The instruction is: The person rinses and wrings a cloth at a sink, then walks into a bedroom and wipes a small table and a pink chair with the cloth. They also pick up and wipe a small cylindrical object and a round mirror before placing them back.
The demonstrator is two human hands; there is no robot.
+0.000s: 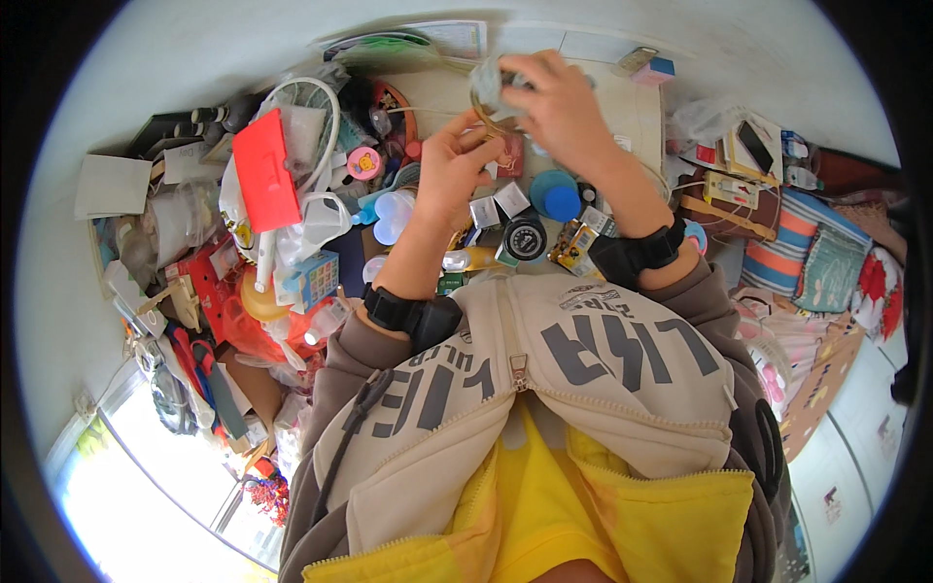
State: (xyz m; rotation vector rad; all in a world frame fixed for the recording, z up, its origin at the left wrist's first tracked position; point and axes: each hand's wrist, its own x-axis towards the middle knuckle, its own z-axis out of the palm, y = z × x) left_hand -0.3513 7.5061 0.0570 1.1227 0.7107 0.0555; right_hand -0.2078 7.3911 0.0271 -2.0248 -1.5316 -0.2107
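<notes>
Both my hands are raised over the cluttered tabletop, close together. My right hand (564, 112) grips a crumpled pale grey-blue cloth (498, 85), fingers curled over it. My left hand (455, 167) is closed, thumb and fingers pinched at the lower edge of a thin brownish-gold rimmed thing (478, 109). The cloth lies against that rim; its full shape is hidden by the cloth and my fingers. Beneath my hands are a dark red box (509, 155), a blue round-lidded container (556, 196), small white boxes (510, 200) and a black round-faced item (525, 239).
At the left, a red folder-like sheet (265, 170) tops a heap of bags and packets. A pink round lid (363, 163) lies beside it. To the right are a dark phone (754, 146) and a striped cloth (792, 243). A pink-and-blue box (654, 71) stands at the back.
</notes>
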